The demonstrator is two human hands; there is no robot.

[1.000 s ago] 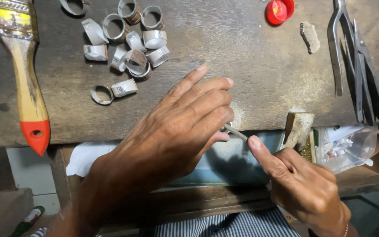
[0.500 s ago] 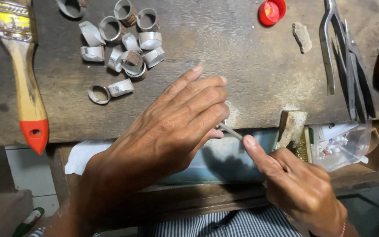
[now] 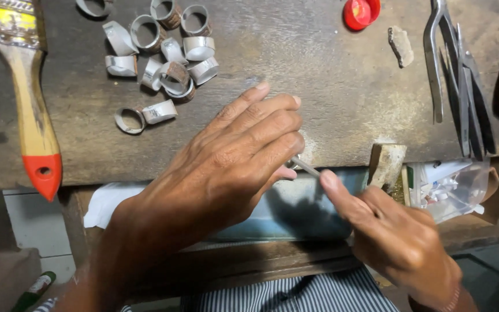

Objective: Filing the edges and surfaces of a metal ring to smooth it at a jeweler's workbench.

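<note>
1. The left hand (image 3: 226, 167) lies in the middle of the frame, palm down, fingers stretched toward the upper right over the edge of the wooden bench (image 3: 319, 75). Its fingertips close on something small at the bench edge; what it pinches is hidden under the fingers.
2. The right hand (image 3: 394, 237) comes in from the lower right, closed around a thin metal file (image 3: 306, 166), forefinger laid along it. The file's tip meets the left hand's fingertips just right of centre.
3. A small wooden peg block (image 3: 387, 163) juts from the bench edge, just right of the file.
4. A heap of metal ring bands (image 3: 163, 52) lies at the upper left of the frame, with two more bands a little below it.
5. A paintbrush (image 3: 27, 98) with a red-tipped wooden handle lies along the left edge.
6. A red cap (image 3: 358, 13) sits at the top, right of centre.
7. Dark metal tweezers and pliers (image 3: 460, 75) lie at the upper right.
8. A clear plastic bag (image 3: 451, 185) sits in the tray below the bench, at the right.
</note>
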